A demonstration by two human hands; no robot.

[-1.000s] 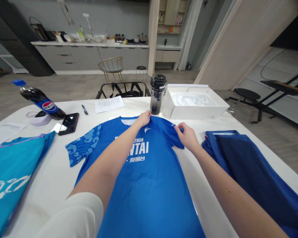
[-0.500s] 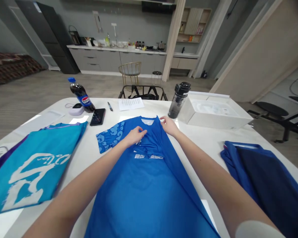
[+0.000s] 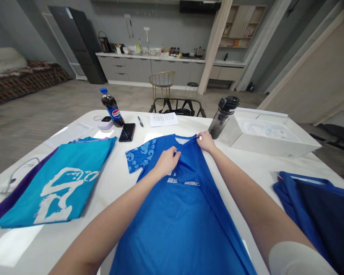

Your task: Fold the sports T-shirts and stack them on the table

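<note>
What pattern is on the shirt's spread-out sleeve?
Light blue swirls on darker blue cover the sleeve, clearest in the head view.

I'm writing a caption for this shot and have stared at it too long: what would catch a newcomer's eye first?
Probably the bright blue shirt spread down the middle of the white table, with the left hand at its chest and the right hand at its shoulder. Next comes the folded teal shirt with bold white lettering on the left, then the open white box at the far right.
</note>
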